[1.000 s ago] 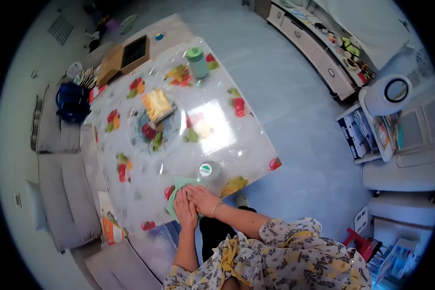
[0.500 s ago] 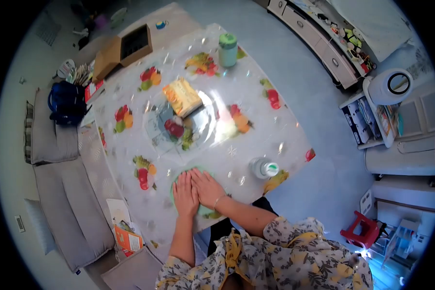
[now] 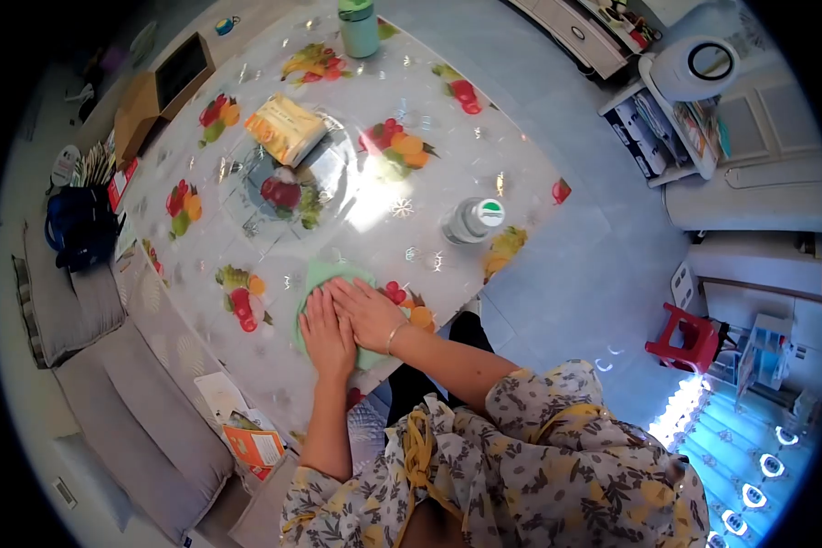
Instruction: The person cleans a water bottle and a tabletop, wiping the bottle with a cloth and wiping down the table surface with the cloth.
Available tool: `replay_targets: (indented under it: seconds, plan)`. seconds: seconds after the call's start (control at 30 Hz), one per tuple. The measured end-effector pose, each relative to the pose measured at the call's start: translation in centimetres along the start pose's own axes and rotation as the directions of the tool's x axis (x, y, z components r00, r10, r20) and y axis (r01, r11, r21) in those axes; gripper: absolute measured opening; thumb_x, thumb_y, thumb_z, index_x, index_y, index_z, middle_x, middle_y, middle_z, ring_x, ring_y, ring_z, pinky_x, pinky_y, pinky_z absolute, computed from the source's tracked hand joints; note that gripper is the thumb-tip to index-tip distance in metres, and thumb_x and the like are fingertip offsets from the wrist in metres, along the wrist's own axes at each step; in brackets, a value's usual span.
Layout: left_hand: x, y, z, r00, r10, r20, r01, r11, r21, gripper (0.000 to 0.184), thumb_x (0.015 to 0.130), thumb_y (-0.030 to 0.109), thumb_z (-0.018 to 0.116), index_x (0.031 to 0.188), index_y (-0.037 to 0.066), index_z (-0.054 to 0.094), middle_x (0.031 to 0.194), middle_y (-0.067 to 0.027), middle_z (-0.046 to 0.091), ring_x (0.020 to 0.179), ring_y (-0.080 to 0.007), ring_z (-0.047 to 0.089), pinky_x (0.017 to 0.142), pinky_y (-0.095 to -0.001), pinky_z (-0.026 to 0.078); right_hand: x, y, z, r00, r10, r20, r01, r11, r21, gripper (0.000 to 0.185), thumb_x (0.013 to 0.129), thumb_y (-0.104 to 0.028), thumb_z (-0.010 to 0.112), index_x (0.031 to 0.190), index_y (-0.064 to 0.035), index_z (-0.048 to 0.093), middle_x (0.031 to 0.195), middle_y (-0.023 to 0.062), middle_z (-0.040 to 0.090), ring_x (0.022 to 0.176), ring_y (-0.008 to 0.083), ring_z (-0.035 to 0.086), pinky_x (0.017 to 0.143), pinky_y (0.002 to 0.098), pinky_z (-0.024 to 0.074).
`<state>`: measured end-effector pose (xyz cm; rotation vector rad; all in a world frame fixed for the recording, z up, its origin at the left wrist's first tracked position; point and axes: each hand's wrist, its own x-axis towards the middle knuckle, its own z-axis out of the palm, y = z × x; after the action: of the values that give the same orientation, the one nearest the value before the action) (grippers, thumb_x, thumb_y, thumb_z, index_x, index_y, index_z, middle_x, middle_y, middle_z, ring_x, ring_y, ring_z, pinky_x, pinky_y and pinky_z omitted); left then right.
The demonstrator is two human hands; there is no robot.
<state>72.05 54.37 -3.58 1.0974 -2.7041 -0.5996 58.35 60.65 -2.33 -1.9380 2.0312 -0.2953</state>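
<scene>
A light green cloth [image 3: 318,274] lies spread on the near side of the table. My left hand [image 3: 327,336] rests flat on it, fingers stretched toward the far side. Beside it, my right hand [image 3: 367,315] also lies flat on the cloth, its fingertips angled over to the left and meeting the left hand's fingers. Both palms face down, and the hands cover much of the cloth. A bracelet [image 3: 393,338] circles my right wrist. To the right of my hands stands a clear bottle [image 3: 470,222] with a green-and-white cap.
The table has a fruit-print cover [image 3: 356,247]. On it are a yellow packet [image 3: 285,128] and a green bottle [image 3: 359,35]. An opened cardboard box [image 3: 140,114] is at the back left. A grey sofa [image 3: 146,429] lines the left; a red stool [image 3: 683,338] stands on the right.
My view has turned and shifted, so the table items sit higher and further left. Both hands stay flat on the cloth; more of its far corner and a fruit print beside my right hand now show.
</scene>
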Motion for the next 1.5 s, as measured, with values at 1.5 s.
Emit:
replay_targets:
  seconds: [1.5]
  plan:
    - [18.7, 32.0, 14.4, 0.996, 0.092, -0.015, -0.092, 0.995, -0.032, 0.059, 0.099, 0.030, 0.042, 0.153, 0.008, 0.032, 0.157, -0.0168, 0.034, 0.146, -0.0310, 0.031, 0.119, -0.0477, 0.021, -12.0, 33.3, -11.6, 0.957, 0.253, -0.145, -0.242, 0.966, 0.089, 0.049, 0.098, -0.027, 0.043, 0.144, -0.0106, 0.049, 0.159, 0.0047, 0.035, 0.149, 0.0208, 0.025, 0.122, 0.0397, 0.0181]
